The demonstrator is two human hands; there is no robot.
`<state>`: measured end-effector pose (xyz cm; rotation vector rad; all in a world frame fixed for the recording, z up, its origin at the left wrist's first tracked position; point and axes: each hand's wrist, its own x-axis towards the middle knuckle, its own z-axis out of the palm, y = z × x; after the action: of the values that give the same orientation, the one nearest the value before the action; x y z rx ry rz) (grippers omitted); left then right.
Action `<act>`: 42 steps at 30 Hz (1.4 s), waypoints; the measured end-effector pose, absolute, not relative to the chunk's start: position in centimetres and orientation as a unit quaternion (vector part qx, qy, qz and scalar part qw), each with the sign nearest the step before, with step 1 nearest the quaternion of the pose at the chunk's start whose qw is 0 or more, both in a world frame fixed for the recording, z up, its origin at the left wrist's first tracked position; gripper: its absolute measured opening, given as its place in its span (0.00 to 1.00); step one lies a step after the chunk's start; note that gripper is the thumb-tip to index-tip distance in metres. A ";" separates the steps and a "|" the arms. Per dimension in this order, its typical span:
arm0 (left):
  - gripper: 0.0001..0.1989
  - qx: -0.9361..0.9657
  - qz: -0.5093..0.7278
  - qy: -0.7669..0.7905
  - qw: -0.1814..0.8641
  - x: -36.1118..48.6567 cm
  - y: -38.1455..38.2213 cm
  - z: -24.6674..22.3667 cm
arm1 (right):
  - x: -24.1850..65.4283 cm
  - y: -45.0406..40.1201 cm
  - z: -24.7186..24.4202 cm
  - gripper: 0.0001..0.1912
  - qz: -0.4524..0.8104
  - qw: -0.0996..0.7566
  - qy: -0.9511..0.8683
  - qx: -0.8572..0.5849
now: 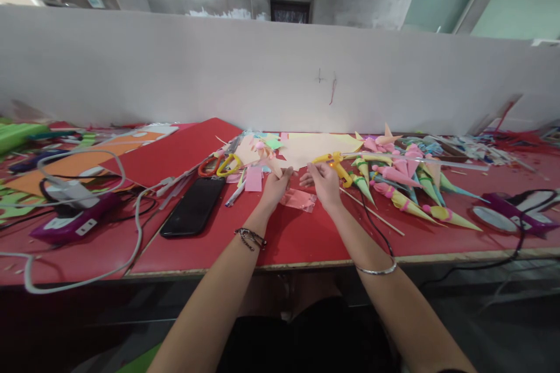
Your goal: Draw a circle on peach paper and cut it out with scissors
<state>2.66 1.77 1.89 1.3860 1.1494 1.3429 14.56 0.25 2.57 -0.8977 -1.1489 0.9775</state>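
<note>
hands [326, 183] near yellow glue gun [336, 164]

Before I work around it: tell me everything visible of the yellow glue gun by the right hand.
The yellow glue gun looks plastic, with a barrel and handle. It seems to lie on its side on the red table, front end toward picture left beside the right hand, handle slanting toward the wearer. A long translucent stick appears to extend from its rear, over coloured cones; a dark cord shows near its handle. I cannot tell whether the hand touches it.
</note>
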 end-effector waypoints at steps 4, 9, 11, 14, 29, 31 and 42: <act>0.14 0.556 0.538 0.462 0.433 2.6 1.8 1.9 | 14.6 0.4 2.4 0.13 0.412 0.643 -0.508 -0.398; 0.15 0.556 0.534 0.467 0.433 2.6 1.8 1.8 | 14.7 0.7 2.4 0.08 0.381 0.658 -0.500 -0.414; 0.17 0.556 0.530 0.468 0.437 2.6 1.8 1.8 | 14.7 0.8 2.4 0.08 0.381 0.657 -0.495 -0.421; 0.18 0.552 0.530 0.459 0.452 2.6 1.8 1.6 | 14.8 0.8 2.5 0.08 0.394 0.656 -0.481 -0.427; 0.17 0.515 0.504 0.459 0.520 2.8 1.3 2.5 | 14.7 1.2 2.1 0.09 0.453 0.669 -0.422 -0.411; 0.15 0.521 0.510 0.454 0.512 2.7 1.3 2.5 | 14.6 1.1 2.1 0.08 0.464 0.668 -0.419 -0.403; 0.11 0.531 0.523 0.448 0.493 2.9 1.6 2.0 | 14.4 0.5 2.6 0.08 0.527 0.655 -0.422 -0.339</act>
<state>2.91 1.65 1.96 1.2889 1.0867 1.2678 14.39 0.51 2.56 -0.7687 -0.9576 1.1936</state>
